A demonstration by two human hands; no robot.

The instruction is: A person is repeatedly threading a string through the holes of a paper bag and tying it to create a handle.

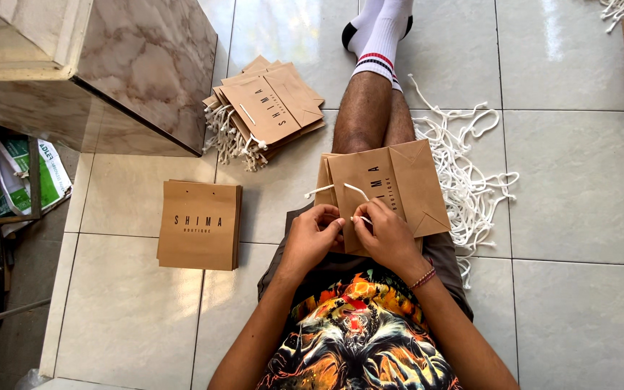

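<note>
Mid-frame, the left hand [310, 237] and right hand [388, 235] pinch the white cord [341, 189] at the light, creasable paper bag [388, 189]; best gripped by its mouth edge.

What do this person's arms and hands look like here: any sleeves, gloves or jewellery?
Both forearms are bare, with no sleeves reaching them and no gloves. The left hand shows no ring or band that I can make out. The right hand has a thin beaded bracelet in reddish tones around the wrist. Neither wrist carries a watch.
</note>
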